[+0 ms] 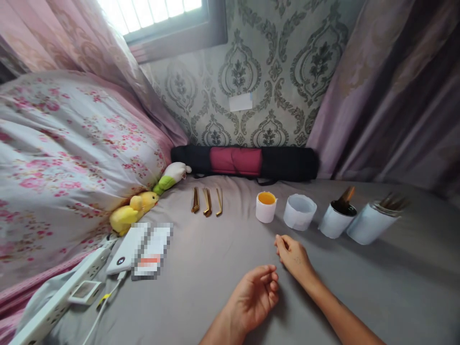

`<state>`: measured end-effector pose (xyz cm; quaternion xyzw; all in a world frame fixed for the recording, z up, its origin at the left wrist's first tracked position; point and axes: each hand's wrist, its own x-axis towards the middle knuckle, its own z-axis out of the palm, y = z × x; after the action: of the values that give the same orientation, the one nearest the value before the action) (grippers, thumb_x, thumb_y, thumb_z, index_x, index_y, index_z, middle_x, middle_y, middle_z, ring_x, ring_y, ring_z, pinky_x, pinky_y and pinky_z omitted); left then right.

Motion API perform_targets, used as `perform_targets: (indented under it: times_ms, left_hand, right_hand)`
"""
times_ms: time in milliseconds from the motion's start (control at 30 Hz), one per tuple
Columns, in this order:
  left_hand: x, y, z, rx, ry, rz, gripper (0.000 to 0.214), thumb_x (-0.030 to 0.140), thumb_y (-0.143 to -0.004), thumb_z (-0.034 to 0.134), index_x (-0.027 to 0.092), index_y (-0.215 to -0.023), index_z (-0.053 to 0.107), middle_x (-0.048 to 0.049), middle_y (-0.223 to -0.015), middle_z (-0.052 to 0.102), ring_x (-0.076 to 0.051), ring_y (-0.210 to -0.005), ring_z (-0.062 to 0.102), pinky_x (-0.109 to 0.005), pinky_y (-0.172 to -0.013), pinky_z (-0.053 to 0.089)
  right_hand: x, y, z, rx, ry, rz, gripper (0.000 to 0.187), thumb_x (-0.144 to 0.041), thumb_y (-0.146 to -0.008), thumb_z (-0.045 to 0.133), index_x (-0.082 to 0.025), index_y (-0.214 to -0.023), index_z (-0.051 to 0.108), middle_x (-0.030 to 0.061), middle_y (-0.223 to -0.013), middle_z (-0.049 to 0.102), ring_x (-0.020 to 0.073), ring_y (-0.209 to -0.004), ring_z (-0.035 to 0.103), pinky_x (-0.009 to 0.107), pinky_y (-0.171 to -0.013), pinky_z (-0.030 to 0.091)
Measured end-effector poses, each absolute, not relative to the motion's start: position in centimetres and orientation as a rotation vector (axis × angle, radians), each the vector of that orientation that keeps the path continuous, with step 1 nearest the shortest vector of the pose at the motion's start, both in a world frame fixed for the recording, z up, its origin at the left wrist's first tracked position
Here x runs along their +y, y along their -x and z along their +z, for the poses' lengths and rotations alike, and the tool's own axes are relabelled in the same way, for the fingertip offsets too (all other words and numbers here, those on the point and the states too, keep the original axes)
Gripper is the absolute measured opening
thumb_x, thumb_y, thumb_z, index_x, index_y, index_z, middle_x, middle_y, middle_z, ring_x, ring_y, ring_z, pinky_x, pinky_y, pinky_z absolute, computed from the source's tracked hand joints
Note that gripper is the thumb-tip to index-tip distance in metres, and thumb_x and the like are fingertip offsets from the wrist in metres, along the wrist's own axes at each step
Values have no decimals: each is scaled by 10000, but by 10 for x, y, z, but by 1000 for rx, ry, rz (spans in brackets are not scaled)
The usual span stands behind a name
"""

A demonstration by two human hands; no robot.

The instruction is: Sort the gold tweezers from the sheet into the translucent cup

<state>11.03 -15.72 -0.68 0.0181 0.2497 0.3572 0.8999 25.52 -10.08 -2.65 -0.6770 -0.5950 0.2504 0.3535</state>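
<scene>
My left hand point(256, 293) rests on the grey bedsheet point(201, 278), palm turned up, fingers loosely curled with nothing in them. My right hand point(293, 256) lies just beyond it, fingers curled under against the sheet, holding nothing that shows. Ahead of the right hand stands a row of white cups: one with an orange inside point(266, 206), an empty one point(299, 211), one holding dark sticks point(338, 216), and a tilted one with metal utensils point(372, 221). Three gold utensils point(207, 201) lie side by side further left.
A floral duvet point(64, 158) heaps at the left with a yellow plush toy point(133, 211) beside it. A white power strip point(68, 290), power bank point(128, 249) and blurred card lie front left. A black and red roll point(244, 162) lies along the wall.
</scene>
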Motion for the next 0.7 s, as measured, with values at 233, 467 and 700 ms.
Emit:
perform_targets:
  times_ms: [233,467,700]
  left_hand:
    - [-140,-102,-5,702,-94,786,137,151,-687,579,94,-808,547,-2,-635,558,-46,-479,486,-148,-446,366]
    - [-118,-92,6,988,-302,800,107,157,-676,557,110,-766,525,22,-585,515,-27,-440,453,-134,-420,345]
    - [-89,-71,10,1222,-664,880,119,199,-693,540,116,-774,514,2,-612,536,-45,-451,479,-155,-408,333]
  right_hand:
    - [-105,-253,-26,-1532,1755,555,393,-454,-810,319,-181,-676,568,59,-627,626,146,-541,541,221,-512,357]
    - [-105,-252,-32,-1518,1758,534,384,-447,-818,323,-190,-677,571,52,-603,615,152,-535,527,230,-514,343]
    - [-107,-251,-32,-1527,1776,516,383,-446,-823,317,-197,-664,561,29,-551,572,139,-503,488,227,-502,319]
